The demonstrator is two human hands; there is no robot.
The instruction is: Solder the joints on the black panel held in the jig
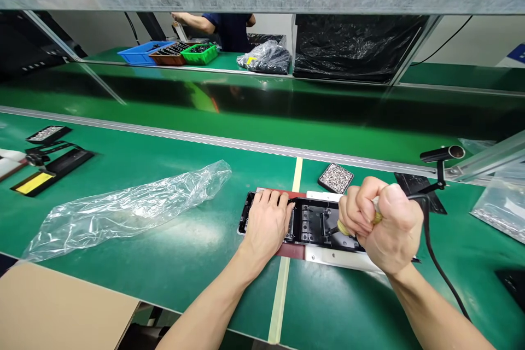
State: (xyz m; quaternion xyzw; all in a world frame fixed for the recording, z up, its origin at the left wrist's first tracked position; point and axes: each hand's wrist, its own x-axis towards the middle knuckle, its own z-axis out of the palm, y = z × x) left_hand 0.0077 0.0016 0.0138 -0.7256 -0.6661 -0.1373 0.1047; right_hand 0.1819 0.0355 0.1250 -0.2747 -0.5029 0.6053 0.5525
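Note:
A long black plastic housing (315,221) lies open side up on a red and white fixture (336,257), its inside showing ribs and posts. My left hand (266,219) rests over the housing's left end, with its fingers bent over the far side and holding it. My right hand (381,224) is closed in a fist around a corded electric screwdriver (342,228) held upright. The driver's tip points down into the middle of the housing; its exact contact point is too small to make out. Behind the fixture sits a small black tray of screws (336,178).
A clear plastic bag (135,210) stretches across the green bench to the left. A metal tube holder (441,167) and a bag of small parts (502,202) are at right. The driver's cable (435,262) trails right. Beyond, a person (227,30) works near several bins (143,54).

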